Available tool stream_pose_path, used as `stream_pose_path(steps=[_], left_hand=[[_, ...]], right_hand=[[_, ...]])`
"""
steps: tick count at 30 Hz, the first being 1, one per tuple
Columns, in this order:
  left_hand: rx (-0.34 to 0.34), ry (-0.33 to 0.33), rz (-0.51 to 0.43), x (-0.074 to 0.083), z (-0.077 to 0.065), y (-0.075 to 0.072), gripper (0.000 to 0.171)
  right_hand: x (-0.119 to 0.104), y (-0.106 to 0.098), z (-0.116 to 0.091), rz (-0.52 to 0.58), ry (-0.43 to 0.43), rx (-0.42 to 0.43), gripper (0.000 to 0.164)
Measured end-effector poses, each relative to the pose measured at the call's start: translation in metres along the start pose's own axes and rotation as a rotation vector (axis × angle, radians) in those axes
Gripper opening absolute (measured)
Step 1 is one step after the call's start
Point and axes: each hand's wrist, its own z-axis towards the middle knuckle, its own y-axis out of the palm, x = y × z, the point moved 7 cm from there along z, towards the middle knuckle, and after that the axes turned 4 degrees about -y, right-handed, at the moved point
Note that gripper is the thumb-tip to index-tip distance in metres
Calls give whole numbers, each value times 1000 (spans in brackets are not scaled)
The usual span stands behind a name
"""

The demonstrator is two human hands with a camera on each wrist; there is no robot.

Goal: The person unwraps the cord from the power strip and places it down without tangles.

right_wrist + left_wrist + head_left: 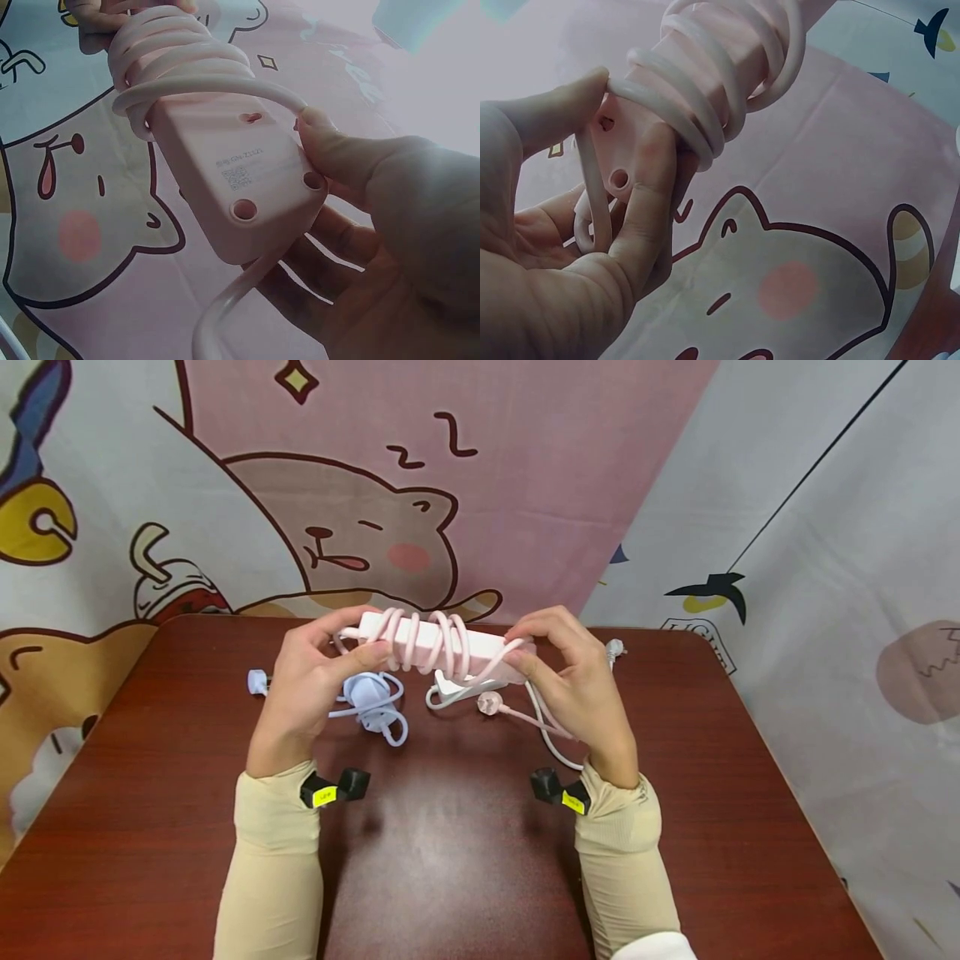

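Observation:
A pink power strip (483,647) is held up above the table, its pink cord (411,639) coiled several times around the body. My left hand (303,681) grips one end, thumb and fingers on opposite sides. At the other end my right hand (581,681) grips the strip, with the thumb pressing the cord against it in the right wrist view. Printed text and screw holes show on the strip's underside (240,169). The loose cord runs down from the right hand to a pink plug (490,702) on the table.
On the dark red table (442,860), a blue power strip (369,700) with its cord and a blue plug (257,682) lie to the left. Behind the pink strip lies a white power strip (457,689); a white plug (615,648) sits at back right. A cartoon curtain (540,460) hangs behind.

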Motion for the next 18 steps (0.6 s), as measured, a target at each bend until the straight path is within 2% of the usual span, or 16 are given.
stream_pose_path(steps=[6, 18], left_hand=[[-2, -33, -15, -4, 1, 0, 36], [-6, -54, -29, -9, 4, -1, 37]], right_hand=[[1, -1, 0, -2, -8, 13, 19], [3, 1, -1, -7, 20, 38, 15]])
